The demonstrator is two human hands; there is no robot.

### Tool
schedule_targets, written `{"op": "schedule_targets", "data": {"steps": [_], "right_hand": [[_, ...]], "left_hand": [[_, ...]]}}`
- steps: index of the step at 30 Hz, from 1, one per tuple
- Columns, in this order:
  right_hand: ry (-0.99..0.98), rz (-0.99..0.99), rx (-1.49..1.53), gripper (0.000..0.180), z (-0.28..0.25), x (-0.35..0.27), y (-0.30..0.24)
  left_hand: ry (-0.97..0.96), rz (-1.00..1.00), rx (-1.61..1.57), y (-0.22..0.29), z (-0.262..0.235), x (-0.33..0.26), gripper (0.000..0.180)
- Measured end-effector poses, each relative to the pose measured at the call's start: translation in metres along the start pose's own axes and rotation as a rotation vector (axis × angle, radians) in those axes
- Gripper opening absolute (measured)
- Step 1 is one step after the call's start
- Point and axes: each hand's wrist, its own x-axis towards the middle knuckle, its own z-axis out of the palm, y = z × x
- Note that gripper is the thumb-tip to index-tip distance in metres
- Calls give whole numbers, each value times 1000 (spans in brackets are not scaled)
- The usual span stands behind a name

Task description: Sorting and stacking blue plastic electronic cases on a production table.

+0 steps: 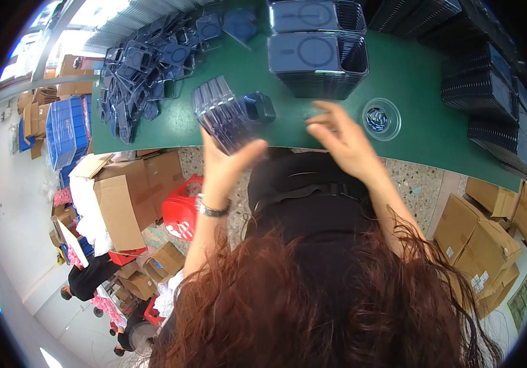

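My left hand [222,167] is wrapped round a small stack of clear dark-tinted phone cases [219,113], tilted over the near edge of the green table [312,126]. Another phone case [260,106] shows right beside this stack; whether it touches the stack or lies on the table I cannot tell. To the right, my right hand [344,142] hovers by the table edge with fingers apart and nothing in them. Close to it stands a clear round bowl [394,132] holding small shiny pieces, too small to name.
A loose heap of phone cases [153,67] covers the table's left side. Neat stacks of phone cases [318,61] stand at the back middle, more [478,86] along the right. Cardboard boxes [125,190], a red stool [181,211] and other people [92,276] are beyond the table.
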Motion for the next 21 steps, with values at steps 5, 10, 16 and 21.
{"op": "schedule_targets", "data": {"steps": [5, 10, 16, 21], "right_hand": [[381, -31, -654, 31, -68, -11, 87], [324, -35, -1044, 16, -90, 1, 124], [234, 63, -1230, 20, -89, 14, 156], [235, 83, -1216, 20, -94, 22, 164]], "left_hand": [[94, 372, 1011, -35, -90, 44, 96], [-155, 285, 1434, -42, -78, 83, 91], [-313, 266, 1562, -48, -74, 107, 93], [-348, 306, 1569, -51, -75, 94, 95]]}}
